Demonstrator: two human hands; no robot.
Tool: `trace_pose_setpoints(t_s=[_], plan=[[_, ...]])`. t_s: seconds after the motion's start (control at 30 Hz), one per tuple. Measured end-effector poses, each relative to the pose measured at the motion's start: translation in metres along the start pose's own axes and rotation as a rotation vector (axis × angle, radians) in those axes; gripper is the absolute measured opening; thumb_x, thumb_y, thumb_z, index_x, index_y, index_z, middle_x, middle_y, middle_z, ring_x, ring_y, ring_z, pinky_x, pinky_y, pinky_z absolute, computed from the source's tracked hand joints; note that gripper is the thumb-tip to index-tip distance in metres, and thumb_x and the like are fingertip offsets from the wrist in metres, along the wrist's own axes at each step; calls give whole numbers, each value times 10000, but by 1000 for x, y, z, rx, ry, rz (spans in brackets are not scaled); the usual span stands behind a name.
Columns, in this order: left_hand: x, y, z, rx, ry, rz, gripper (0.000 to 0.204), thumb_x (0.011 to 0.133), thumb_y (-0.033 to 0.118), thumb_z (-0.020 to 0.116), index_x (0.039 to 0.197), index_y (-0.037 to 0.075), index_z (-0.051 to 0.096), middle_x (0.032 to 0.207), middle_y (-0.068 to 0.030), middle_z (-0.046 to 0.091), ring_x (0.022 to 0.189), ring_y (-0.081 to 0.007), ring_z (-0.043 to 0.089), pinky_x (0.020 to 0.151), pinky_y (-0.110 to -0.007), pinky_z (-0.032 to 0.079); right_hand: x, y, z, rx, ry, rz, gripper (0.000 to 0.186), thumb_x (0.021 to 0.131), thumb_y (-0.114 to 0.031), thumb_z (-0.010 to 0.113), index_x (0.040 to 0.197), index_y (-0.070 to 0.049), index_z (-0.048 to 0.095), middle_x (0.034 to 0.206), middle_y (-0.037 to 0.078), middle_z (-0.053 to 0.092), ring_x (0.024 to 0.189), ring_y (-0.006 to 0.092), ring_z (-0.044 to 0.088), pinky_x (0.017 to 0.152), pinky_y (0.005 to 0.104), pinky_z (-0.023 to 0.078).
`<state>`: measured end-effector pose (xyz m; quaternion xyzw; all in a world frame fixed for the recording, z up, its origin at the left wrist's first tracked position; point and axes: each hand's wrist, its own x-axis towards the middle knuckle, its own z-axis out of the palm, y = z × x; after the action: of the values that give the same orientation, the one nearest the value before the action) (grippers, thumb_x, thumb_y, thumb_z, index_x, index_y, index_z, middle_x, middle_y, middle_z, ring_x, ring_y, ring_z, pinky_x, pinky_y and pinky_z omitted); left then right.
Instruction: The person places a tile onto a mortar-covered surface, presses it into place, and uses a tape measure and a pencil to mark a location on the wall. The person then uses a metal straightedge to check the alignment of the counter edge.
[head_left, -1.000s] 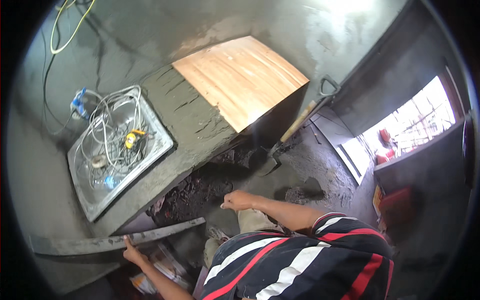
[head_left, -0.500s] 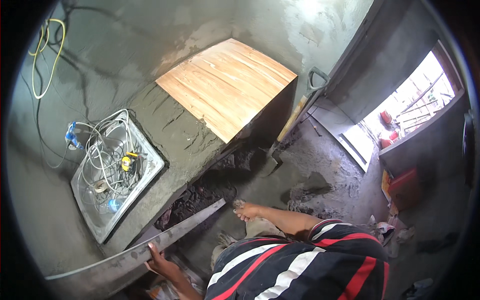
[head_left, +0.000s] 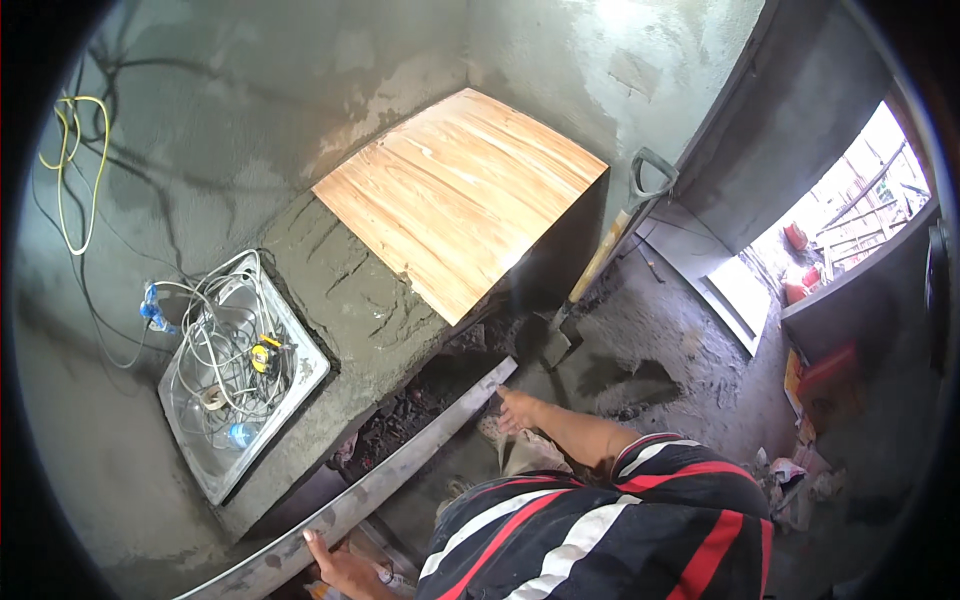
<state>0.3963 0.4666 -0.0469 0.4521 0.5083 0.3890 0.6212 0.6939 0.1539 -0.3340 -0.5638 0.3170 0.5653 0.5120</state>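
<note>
1. The lower part of the long grey bar [head_left: 390,468] is held by the left hand [head_left: 348,572], bottom left of the frame.
2. The right hand [head_left: 520,410] is placed by its top end, near the middle; whether it is gripped there cannot be told.
3. The bar is slanted from bottom left to middle, up-left of both hands.
4. Beyond, the grey counter [head_left: 375,310] is seen.

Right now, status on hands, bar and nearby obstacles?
Left hand gripping long grey bar; right hand at its far end, hold unclear. Bar slants beside mortar-covered counter. Shovel just beyond.
</note>
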Motion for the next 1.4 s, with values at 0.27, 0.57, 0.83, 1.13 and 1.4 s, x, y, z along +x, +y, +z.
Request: trace_pose_setpoints(t_s=[0.27,0.57,0.83,1.13,1.4], plan=[[-8,5,5,-137,-62,-16,545,911,389,695,1334,54,612,1332,-88,588,1211,-244,560,944,-479,462,2,-8,-35,419,147,-284,854,932,-632,575,1483,-29,328,1225,211,584,1061,335,634,808,512,527],[-27,30,6,-285,-210,-121,434,920,359,683,1264,103,616,1287,-88,631,1196,-262,583,951,-492,457,-31,-20,-54,613,-191,-453,427,990,-506,561,1164,-120,620,1076,74,678,918,262,653,755,443,532],[-11,11,-24,-292,-237,-232,396,978,363,624,1151,8,636,1076,-109,655,940,-258,606,866,-400,504,-98,-64,-46,571,14,-716,319,990,-419,585,1069,-120,664,914,60,716,704,209,671,546,374,519],[4,-21,-36,-411,-342,-319,358,931,340,678,1195,103,630,1251,-95,659,1172,-283,605,931,-489,473,-149,-114,-53,562,131,-914,352,947,-416,632,1090,-94,629,917,46,714,670,193,673,500,333,482],[21,-62,-12,-546,-394,-420,254,947,278,679,1115,89,653,1192,-114,688,1108,-293,650,889,-479,537,-158,-147,-53,526,187,-943,286,965,-377,618,1030,-99,636,797,40,701,626,180,645,496,332,461]])
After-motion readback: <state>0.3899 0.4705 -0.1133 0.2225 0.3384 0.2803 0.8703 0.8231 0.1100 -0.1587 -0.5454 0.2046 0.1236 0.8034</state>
